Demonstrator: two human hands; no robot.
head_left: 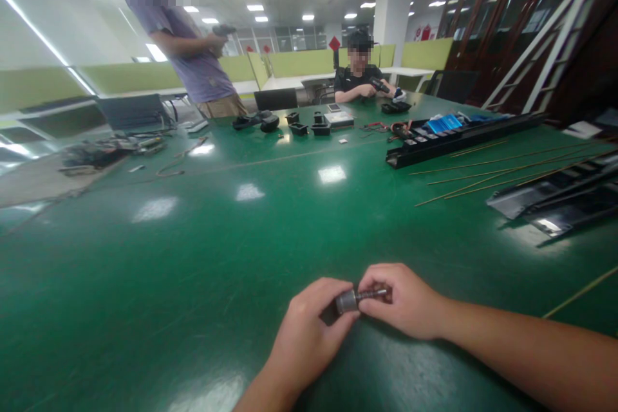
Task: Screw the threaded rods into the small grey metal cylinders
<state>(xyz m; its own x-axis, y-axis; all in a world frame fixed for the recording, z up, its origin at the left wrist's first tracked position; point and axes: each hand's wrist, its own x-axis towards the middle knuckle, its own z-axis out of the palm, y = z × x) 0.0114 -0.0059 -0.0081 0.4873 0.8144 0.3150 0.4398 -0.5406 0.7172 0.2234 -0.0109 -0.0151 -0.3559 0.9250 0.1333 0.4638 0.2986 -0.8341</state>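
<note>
Low over the near part of the green table (203,257), a small dark grey metal cylinder with a thin shaft (346,302) lies between my two hands. It looks like a small motor, but its exact kind is not clear. My left hand (309,328) pinches the thick, round body between thumb and fingers. On the other side, the thumb and fingers of my right hand (403,302) close around the shaft, which points to the right. My fingers partly hide both ends of the piece.
At the right are long black channels (454,141), thin rods (483,174) and dark trays (555,206). Small black boxes (299,129) stand at the far side. One person (360,80) sits opposite with a tool; another person (188,58) stands at the left. Electronic parts (106,151) lie far left.
</note>
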